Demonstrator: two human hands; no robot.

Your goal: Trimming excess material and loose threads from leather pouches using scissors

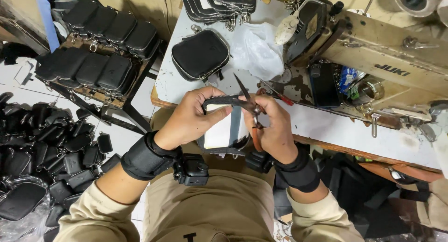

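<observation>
My left hand [193,118] grips a small zippered pouch [224,132], grey-edged with a white inner face, holding its zipper edge up in front of me. My right hand [273,127] holds a pair of scissors [248,99] with orange handles, blades pointing up and left at the pouch's top edge. Both wrists wear black bands, and a small black camera unit [191,169] hangs under the left wrist. The pouch's lower part is hidden behind my hands.
A finished black pouch [199,54] lies on the white worktable [326,127], beside a clear plastic bag [255,48]. A beige sewing machine [373,55] stands at right. Black pouches fill a rack [100,46] at left and a pile on the floor [46,148].
</observation>
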